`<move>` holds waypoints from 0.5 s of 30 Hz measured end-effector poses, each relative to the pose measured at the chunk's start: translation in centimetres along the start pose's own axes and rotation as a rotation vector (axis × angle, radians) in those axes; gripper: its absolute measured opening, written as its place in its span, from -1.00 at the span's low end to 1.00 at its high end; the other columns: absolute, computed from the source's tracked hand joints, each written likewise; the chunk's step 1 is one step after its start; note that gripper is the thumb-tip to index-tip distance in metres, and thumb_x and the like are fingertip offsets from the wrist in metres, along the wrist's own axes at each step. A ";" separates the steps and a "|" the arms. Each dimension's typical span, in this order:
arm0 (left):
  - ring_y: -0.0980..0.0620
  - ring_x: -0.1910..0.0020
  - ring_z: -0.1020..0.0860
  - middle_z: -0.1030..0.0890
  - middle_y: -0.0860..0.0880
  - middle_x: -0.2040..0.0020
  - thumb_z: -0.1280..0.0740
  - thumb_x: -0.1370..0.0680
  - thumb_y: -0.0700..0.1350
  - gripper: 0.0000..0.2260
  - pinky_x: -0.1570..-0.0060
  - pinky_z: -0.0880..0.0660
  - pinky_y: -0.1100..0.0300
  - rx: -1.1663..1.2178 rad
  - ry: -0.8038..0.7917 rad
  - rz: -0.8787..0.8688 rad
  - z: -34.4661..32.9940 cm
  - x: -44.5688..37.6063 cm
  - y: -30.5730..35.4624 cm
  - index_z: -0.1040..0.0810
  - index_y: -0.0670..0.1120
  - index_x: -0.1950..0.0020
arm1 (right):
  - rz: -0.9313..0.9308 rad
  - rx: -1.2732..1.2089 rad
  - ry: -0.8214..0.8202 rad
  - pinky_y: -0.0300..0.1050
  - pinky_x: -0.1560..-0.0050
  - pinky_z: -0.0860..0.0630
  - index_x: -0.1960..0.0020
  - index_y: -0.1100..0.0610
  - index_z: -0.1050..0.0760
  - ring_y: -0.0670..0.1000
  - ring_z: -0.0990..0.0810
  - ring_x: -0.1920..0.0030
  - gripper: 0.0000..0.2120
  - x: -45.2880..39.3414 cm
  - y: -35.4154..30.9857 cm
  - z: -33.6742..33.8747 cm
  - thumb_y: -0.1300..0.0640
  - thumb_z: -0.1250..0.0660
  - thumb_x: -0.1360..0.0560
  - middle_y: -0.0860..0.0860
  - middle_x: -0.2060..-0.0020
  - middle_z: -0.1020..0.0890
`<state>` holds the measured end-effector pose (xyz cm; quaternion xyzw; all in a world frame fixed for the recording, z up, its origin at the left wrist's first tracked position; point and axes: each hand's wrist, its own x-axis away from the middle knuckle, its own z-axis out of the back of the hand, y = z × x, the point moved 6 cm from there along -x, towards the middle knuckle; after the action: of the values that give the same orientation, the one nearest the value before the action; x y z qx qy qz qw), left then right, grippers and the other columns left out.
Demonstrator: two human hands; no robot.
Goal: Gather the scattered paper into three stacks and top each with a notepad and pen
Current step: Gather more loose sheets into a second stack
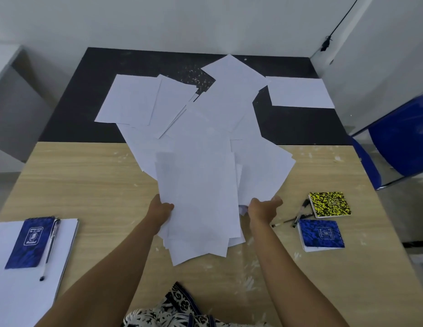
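Near left, a finished stack (28, 279) carries a blue notepad (28, 241) and pen (49, 249). The left hand (160, 208) pinches a sheaf (201, 208) at centre; the right hand (262, 206) curls on its other edge. Loose sheets (220, 100) fan beyond.

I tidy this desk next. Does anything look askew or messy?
Yes. Loose sheets fan across the table at mixed angles, overlapping. The bundle gripped by the left hand and right hand has ragged edges. Two pens lie crossed beside the yellow notepad.
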<state>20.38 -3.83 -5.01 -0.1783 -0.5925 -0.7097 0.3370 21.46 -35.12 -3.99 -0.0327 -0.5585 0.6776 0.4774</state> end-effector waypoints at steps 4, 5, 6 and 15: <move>-0.15 -0.05 -0.51 -0.54 -0.15 -0.17 -0.23 -0.50 -0.39 -0.66 -0.02 -0.44 0.02 0.035 -0.025 -0.019 -0.1 0.2 0.1 -0.45 -0.18 -0.26 | 0.057 -0.188 -0.049 -0.17 0.18 -0.61 -0.34 0.02 -0.40 0.14 -0.58 -0.09 -0.51 -0.3 -2.8 -0.1 0.41 -0.18 -0.49 0.05 -0.20 -0.48; -0.14 -0.04 -0.51 -0.54 -0.14 -0.15 -0.22 -0.51 -0.39 -0.68 0.00 -0.44 0.03 0.038 -0.034 -0.028 -0.2 0.4 0.1 -0.45 -0.16 -0.23 | 0.062 -0.244 -0.057 -0.23 0.29 -0.60 -0.23 0.05 -0.48 0.16 -0.60 -0.07 -0.59 -0.5 -3.6 0.0 0.41 -0.19 -0.50 0.08 -0.21 -0.50; -0.13 -0.03 -0.51 -0.54 -0.14 -0.14 -0.22 -0.51 -0.39 -0.68 0.00 -0.43 0.03 0.046 -0.036 -0.030 -0.2 0.4 0.0 -0.44 -0.16 -0.23 | 0.066 -0.297 -0.051 -0.27 0.35 -0.59 -0.13 0.08 -0.53 0.18 -0.61 -0.06 -0.66 -0.7 -4.3 0.1 0.41 -0.19 -0.50 0.12 -0.20 -0.51; -0.14 -0.06 -0.52 -0.54 -0.11 -0.07 -0.25 -0.30 -0.24 -0.57 -0.01 -0.43 0.03 0.104 -0.084 -0.110 -0.6 2.1 0.8 -0.46 -0.11 -0.18 | 0.182 -0.496 -0.049 -0.24 0.23 -0.62 -0.13 0.23 -0.54 0.12 -0.62 -0.05 -0.76 1.6 -7.9 0.6 0.39 -0.22 -0.52 0.02 -0.14 -0.48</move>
<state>19.48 -5.01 -3.22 -0.1575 -0.6511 -0.6872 0.2811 25.09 -35.09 3.22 -0.1821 -0.7138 0.5606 0.3783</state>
